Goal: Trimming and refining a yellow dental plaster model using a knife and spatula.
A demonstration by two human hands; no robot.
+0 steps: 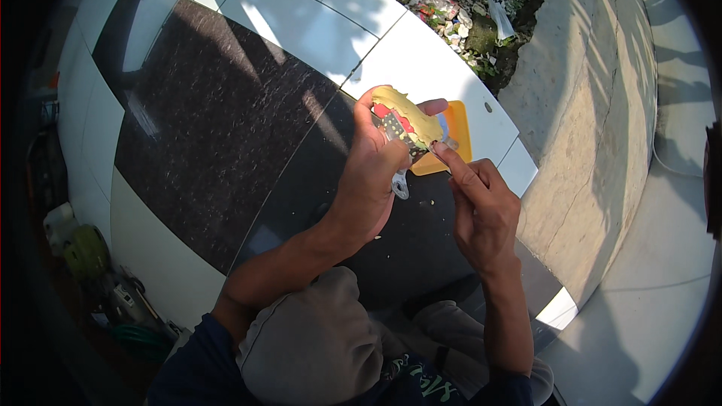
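My left hand [367, 169] is wrapped round a rounded craft piece [406, 110], held tilted above the dark floor. A rough yellow layer like modelling clay covers its upper side. Below that show red patches and a black surface with pale dots. A clear plastic part with a hole [400, 185] hangs under the left fingers. The fingers of my right hand [483, 214] are closed in a pinch at the yellow layer's lower right edge. What they grip, if anything, is too small to make out. Behind both hands lies a yellow tray [460, 122], partly hidden.
Small pale crumbs [377, 237] dot the dark tile [376, 274] before me. White tiles [421, 60] border it. Beyond them runs a strip of rubble and litter [459, 19], with a concrete kerb [579, 105] on the right. Green-and-grey equipment [89, 252] stands far left.
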